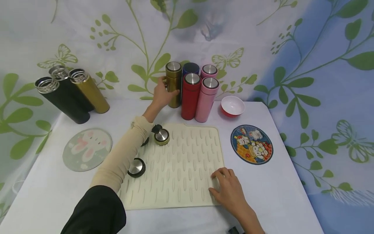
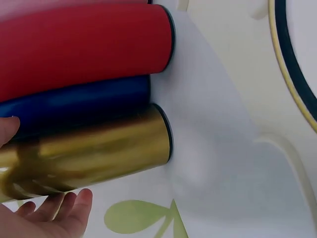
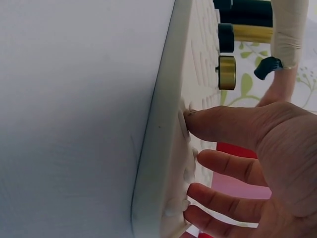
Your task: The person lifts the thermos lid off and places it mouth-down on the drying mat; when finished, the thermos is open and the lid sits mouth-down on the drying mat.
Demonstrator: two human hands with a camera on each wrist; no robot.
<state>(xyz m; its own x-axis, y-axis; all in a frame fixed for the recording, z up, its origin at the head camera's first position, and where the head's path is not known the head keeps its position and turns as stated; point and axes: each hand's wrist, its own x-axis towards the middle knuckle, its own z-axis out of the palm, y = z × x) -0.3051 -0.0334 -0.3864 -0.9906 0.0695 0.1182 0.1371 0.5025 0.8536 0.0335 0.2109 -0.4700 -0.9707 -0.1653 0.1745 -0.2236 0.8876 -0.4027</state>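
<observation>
Black sleeve (image 1: 96,208) nearest, head view | my left hand (image 1: 162,93) at gold flask (image 1: 174,85), just left of red flask (image 1: 190,99) | left wrist: thumb, fingers straddle it, can't tell if clamped | right wrist: my right hand (image 3: 262,163), digits apart at cream mat (image 3: 157,144) edge

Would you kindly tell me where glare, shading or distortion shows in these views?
Head view: the steel lid of the red bottle gleams, and the front black bottle leans outward, probably from wide-angle distortion; left wrist view: glossy streaks on the gold bottle; right wrist view: bluish-grey shading over the white table.
</observation>
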